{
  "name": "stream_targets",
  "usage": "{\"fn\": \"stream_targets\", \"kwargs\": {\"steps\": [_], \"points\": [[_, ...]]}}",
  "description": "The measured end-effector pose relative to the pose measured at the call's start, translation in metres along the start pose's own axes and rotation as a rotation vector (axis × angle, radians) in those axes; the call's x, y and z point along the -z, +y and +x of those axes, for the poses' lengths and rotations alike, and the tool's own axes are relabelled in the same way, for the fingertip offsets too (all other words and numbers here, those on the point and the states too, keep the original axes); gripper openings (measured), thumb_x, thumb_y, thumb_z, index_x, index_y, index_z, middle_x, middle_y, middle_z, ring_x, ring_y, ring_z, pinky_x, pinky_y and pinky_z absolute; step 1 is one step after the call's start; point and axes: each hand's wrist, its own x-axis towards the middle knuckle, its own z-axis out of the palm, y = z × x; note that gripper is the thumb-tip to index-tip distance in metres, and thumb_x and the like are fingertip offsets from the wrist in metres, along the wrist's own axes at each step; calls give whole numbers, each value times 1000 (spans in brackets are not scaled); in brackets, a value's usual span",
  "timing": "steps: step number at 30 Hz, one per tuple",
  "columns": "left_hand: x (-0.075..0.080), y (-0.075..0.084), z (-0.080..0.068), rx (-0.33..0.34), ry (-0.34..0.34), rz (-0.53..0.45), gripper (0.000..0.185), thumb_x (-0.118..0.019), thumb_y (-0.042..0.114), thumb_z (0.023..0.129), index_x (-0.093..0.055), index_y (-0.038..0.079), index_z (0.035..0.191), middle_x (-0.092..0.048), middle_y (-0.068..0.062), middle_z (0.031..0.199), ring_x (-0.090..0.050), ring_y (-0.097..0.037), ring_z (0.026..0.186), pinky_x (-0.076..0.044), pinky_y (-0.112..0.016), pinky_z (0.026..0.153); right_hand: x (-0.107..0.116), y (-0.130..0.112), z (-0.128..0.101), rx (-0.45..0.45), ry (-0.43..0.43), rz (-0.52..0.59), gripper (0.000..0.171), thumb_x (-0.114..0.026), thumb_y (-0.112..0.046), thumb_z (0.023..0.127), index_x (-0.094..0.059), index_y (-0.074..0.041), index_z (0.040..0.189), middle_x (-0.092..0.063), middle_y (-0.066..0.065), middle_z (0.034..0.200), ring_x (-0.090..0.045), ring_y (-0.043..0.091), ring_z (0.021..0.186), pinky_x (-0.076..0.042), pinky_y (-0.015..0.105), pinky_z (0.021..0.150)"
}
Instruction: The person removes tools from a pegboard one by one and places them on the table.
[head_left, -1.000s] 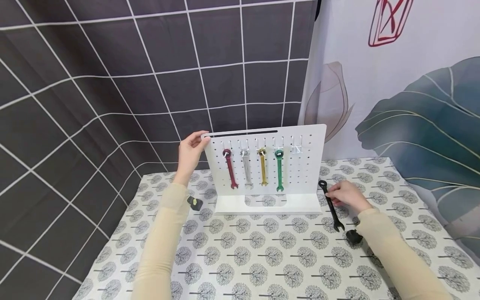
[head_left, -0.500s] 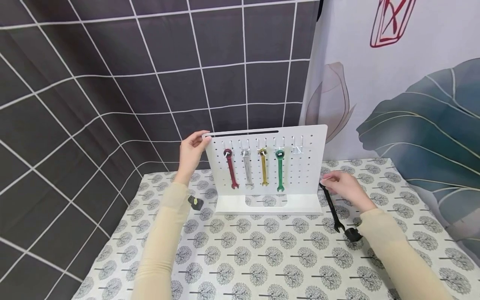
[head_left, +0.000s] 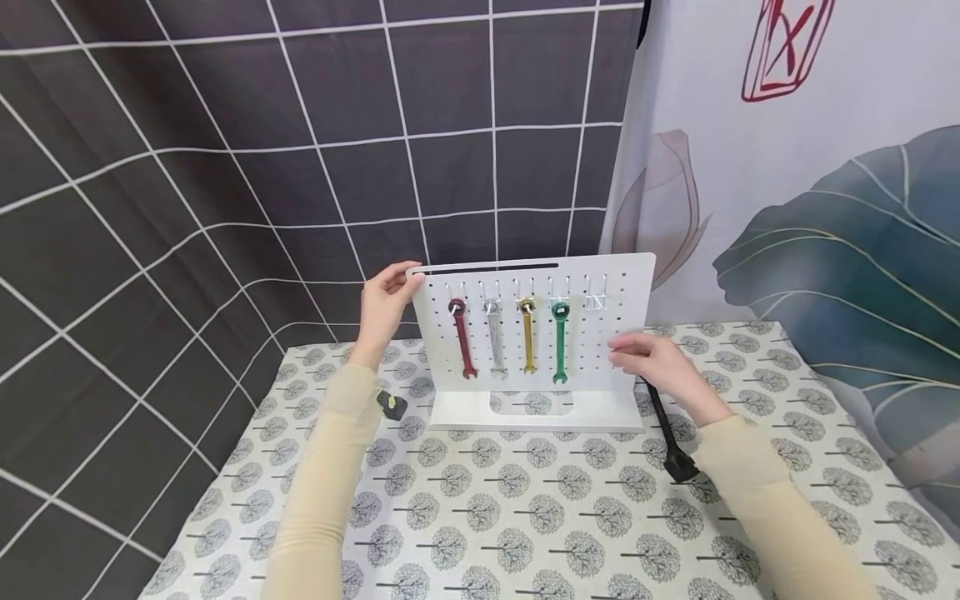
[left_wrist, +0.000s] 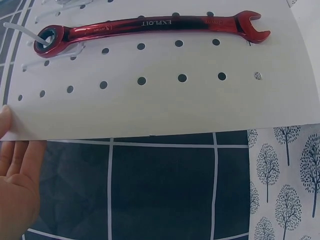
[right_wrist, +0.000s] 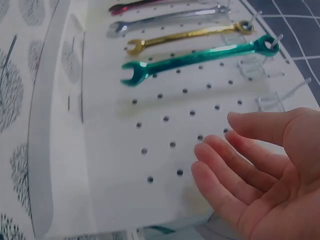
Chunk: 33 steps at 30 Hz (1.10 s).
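A white pegboard [head_left: 600, 354] stands on the table. My left hand [head_left: 382, 310] pinches its upper left corner, thumb in front and fingers behind, as the left wrist view confirms. From its clear hooks hang a red wrench [head_left: 463, 342], a silver wrench [head_left: 495, 342], a gold wrench [head_left: 528, 340] and a green wrench [head_left: 560, 346]. Right of the green one, a clear hook [head_left: 595, 300] carries nothing. My right hand [head_left: 660, 367] is by the board's right edge, holding nothing, its fingers loosely bent. Beneath it a black wrench [head_left: 660, 417] lies on the table, its upper end hidden.
A tree-patterned cloth [head_left: 517, 508] covers the table. Close behind the board hangs a dark gridded curtain [head_left: 315, 192], and a pale floral curtain [head_left: 810, 275] is at the right. A black wrist camera [head_left: 678, 467] overlaps the black wrench's lower end.
My right hand has let go of the black wrench, leaving it on the table, and moved left to the pegboard's right edge. My left hand keeps its place on the corner.
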Motion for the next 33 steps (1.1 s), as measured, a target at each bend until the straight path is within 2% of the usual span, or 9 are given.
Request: {"fn": "stream_targets", "kwargs": {"steps": [9,17,26,29,33], "points": [[0,0,0,3,1,2,29,-73,7,93,-70,-6,119,-68,-2,91,-63,-9,81,-55,-21,74,-19,-11,15,64,-7,78,47,-68,-28,98,-59,-1,136,-63,19,133,-63,33,115,-50,45,100],[0,2,0,-1,-1,5,29,-71,7,94,-69,-7,120,-70,-16,98,-63,-10,82,-54,-20,74,-30,-15,25,83,-10,163,49,-67,-29,98,-56,-6,140,-62,13,136,-59,31,121,-42,46,108],[-1,1,0,-2,-1,-5,28,-72,7,94,-70,-6,118,-68,-1,89,-62,-9,79,-54,-19,72,-45,-15,31,94,-19,246,49,-70,-20,96,-55,-1,139,-61,20,134,-60,32,120,-43,49,108],[0,0,0,-3,0,0,28,-72,7,94,-69,-7,118,-68,0,88,-62,-9,78,-54,-20,72,-50,-15,33,80,-6,277,51,-70,-20,96,-54,0,139,-61,21,134,-62,25,116,-44,45,107],[-1,0,0,0,7,-1,28,-72,7,94,-69,-7,118,-69,-2,89,-63,-9,79,-54,-20,73,-55,-17,32,71,19,312,48,-69,-19,96,-55,3,137,-61,22,132,-64,14,108,-48,33,102]]}}
